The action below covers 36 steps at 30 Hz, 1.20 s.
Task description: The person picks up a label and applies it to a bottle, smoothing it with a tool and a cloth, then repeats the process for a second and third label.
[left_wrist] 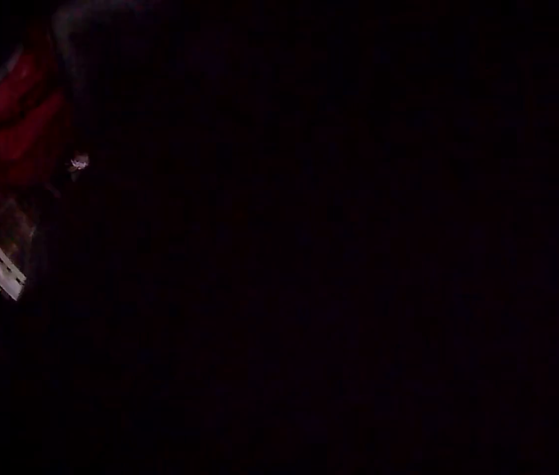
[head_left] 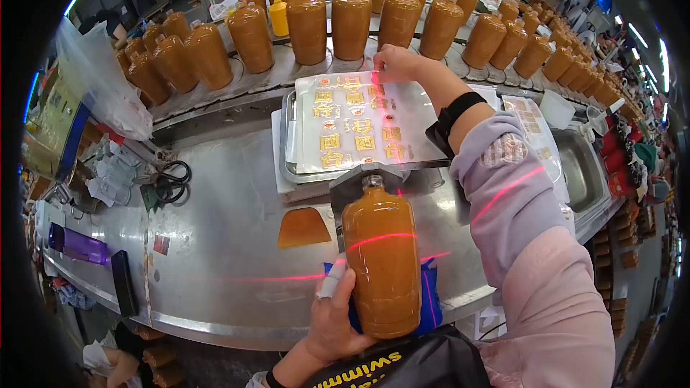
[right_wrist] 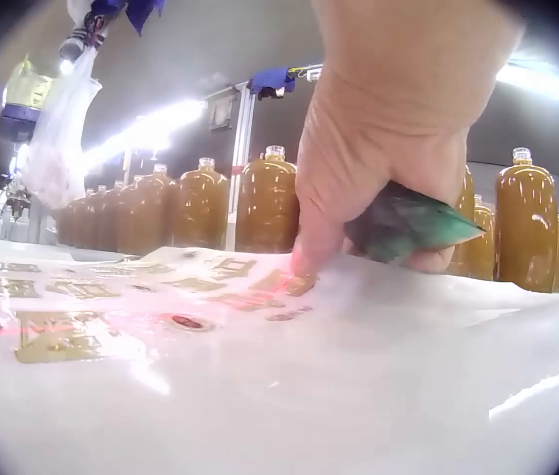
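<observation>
A glossy brown bottle (head_left: 381,266) lies neck away from the body, near the metal table's front edge. My left hand (head_left: 332,325) grips its lower left side, thumb against it; a white wrap covers one finger. Beyond the bottle neck, a white sheet (head_left: 424,133) with gold and red decals lies on a tray (head_left: 290,162). At the sheet's far edge is my right hand (head_left: 399,63). In the right wrist view, that hand (right_wrist: 388,129) holds a dark green piece (right_wrist: 413,228) in its curled fingers, while a fingertip touches the decals. The left wrist view is nearly all dark.
Brown bottles (head_left: 307,27) stand in a curved row behind the tray, with a yellow bottle (head_left: 278,17) among them. A brown flat piece (head_left: 303,228) lies left of the held bottle. Scissors (head_left: 172,179) and a purple bottle (head_left: 79,244) are at left, a sink (head_left: 578,165) at right.
</observation>
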### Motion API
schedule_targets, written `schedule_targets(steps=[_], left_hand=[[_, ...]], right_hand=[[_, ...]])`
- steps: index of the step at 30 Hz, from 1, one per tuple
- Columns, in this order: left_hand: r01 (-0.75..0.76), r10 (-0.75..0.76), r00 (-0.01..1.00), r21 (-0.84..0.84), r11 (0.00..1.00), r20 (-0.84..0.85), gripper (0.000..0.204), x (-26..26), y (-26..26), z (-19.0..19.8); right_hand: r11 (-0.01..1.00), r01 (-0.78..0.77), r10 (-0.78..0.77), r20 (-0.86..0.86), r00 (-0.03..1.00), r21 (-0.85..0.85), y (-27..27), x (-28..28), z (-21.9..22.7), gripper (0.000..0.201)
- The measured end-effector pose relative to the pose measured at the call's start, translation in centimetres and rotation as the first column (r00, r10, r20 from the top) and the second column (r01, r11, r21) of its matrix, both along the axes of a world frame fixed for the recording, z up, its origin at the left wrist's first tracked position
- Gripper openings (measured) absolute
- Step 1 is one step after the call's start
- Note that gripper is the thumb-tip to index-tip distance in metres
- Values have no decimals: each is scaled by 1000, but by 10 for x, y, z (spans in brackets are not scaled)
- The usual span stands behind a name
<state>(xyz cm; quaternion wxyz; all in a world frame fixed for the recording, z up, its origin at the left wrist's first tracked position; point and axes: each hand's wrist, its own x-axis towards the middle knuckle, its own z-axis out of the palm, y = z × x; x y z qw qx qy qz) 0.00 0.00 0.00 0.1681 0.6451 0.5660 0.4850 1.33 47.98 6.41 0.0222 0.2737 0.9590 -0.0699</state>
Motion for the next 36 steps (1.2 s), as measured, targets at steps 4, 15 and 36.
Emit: schedule_targets(steps=[4, 15, 36], left_hand=[[-20, 21, 1000, 37, 999, -11, 105, -5, 14, -6], [36, -39, 997, 46, 998, 71, 105, 1, 19, 12], [-73, 75, 996, 52, 996, -40, 98, 7, 23, 9]], right_hand=[[989, -45, 75, -212, 974, 142, 17, 0, 1, 25], [954, 235, -131, -445, 886, 188, -49, 133, 96, 24], [753, 538, -474, -254, 843, 379, 22, 298, -7, 25]])
